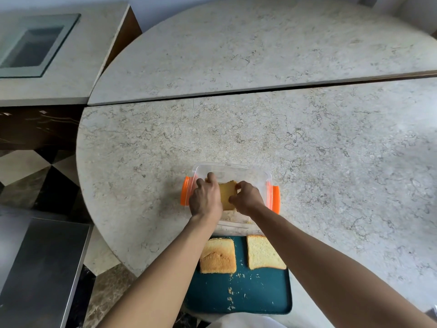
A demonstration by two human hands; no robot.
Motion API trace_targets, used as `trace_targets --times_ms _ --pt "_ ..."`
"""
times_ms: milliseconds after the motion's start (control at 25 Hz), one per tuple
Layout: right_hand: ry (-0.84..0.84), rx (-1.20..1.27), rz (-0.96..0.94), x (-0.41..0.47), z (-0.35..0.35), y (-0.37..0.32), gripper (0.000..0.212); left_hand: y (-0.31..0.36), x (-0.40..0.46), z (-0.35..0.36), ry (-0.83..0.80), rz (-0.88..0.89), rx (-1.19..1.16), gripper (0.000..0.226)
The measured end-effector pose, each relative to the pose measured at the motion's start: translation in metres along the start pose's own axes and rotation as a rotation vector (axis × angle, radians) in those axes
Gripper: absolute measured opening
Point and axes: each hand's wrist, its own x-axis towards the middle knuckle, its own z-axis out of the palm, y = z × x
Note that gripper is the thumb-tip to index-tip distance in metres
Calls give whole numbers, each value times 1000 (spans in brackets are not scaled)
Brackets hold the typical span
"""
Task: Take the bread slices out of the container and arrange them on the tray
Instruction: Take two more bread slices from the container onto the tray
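Note:
A clear plastic container (257, 176) with orange side clips stands on the stone table. Inside it, a stack of bread slices (227, 195) shows between my two hands. My left hand (205, 197) grips the stack's left side and my right hand (247, 197) pinches its right side. Nearer to me lies a dark teal tray (260, 294) dotted with crumbs. Two bread slices rest side by side on its far end: a browner slice (218, 255) on the left and a paler slice (263, 252) on the right, partly covered by my right forearm.
The round stone table (331, 143) stretches far and right of the container. A seam (236, 92) splits it from a second slab behind. A steel surface (40, 268) sits at lower left, below table height, and patterned floor (35, 171) shows to the left.

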Motion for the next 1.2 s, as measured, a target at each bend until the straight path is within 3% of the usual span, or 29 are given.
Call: trace_targets --times_ms 240,440,560,760,840,1000,1200 --pt "42 15 -105 -16 0 -4 47 -11 5 -4 98 46 -114 57" --pt "160 108 -241 -53 -13 -2 38 -28 -13 -18 251 -7 -431 49" --pt "163 262 -264 -79 -28 10 28 -50 -29 -29 206 -103 -763 49" --pt "71 652 -250 -131 -53 44 18 -96 -80 -37 126 -235 -1609 44" --pt "29 711 -264 -153 -55 65 15 -113 -102 -26 63 -268 -1775 43" --pt "-42 724 -209 -181 -38 108 16 -127 -144 8 -56 -378 -1849 45" --pt "-13 602 -56 -189 -10 156 16 -122 -184 58 -196 -506 -1797 44"
